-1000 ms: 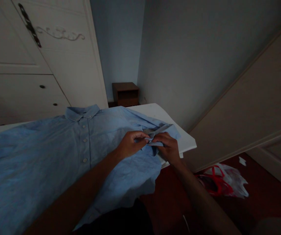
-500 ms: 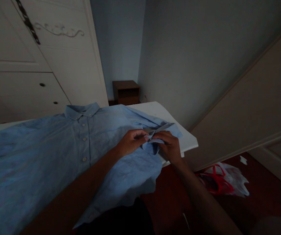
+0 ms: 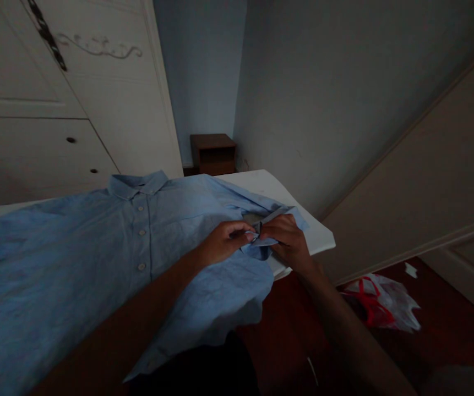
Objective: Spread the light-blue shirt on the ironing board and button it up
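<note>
A light blue button-up shirt lies front side up over a white board, its collar at the far edge and its hem hanging over the near side. At the right, my left hand pinches the cuff of one sleeve between thumb and fingers. My right hand grips the same cuff just beside it, fingers curled over the cloth. The two hands almost meet. Whether a button sits between the fingertips is hidden.
White cabinets with drawers stand behind the board at the left. A small brown nightstand is in the far corner. Walls close in on the right. On the dark red floor lie a red and clear plastic bag and a white scrap.
Both hands keep hold of the cuff. My right hand has shifted slightly down and right, its fingers more curled over the cloth. The shirt body stays put.
</note>
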Action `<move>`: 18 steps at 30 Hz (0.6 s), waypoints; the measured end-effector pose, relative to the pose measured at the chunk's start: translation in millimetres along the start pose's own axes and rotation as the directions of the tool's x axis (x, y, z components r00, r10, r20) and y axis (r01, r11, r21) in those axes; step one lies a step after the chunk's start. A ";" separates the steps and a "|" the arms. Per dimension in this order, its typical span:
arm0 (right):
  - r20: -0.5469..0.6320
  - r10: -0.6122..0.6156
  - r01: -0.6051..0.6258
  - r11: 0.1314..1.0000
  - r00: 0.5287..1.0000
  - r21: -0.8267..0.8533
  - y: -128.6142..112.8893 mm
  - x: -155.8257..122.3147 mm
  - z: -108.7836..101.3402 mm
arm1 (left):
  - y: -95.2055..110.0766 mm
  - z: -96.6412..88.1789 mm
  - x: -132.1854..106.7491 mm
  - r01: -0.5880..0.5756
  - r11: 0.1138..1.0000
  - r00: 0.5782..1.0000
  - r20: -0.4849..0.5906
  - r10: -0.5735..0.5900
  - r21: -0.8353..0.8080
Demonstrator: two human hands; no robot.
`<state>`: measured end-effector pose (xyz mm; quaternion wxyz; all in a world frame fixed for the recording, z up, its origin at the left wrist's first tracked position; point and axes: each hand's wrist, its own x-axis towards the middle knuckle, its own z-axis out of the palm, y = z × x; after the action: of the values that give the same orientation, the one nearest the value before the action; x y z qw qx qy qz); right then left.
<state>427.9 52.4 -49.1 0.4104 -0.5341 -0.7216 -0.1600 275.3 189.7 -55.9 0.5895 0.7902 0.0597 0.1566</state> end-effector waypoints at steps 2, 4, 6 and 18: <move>-0.025 -0.007 0.007 1.000 1.000 0.000 0.6 -0.3 0.8 | -0.5 -0.2 0.3 -0.005 1.000 1.000 0.003 0.005 -0.013; -0.044 0.003 -0.003 1.000 0.999 0.012 0.9 -0.4 1.8 | -1.1 -0.5 0.8 -0.007 1.000 1.000 0.003 0.007 -0.008; -0.047 0.023 -0.021 0.999 0.999 0.029 0.8 -0.4 2.7 | -1.5 -1.3 1.4 -0.016 1.000 1.000 -0.006 0.016 0.024; -0.036 0.085 -0.084 0.996 0.996 0.020 3.9 -4.9 6.7 | -2.2 -3.8 1.8 -0.050 0.996 0.999 0.006 0.050 0.072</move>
<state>429.1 55.2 -57.7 0.4349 -0.5574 -0.6920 -0.1458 276.0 194.4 -56.6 0.5567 0.8125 0.0441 0.1674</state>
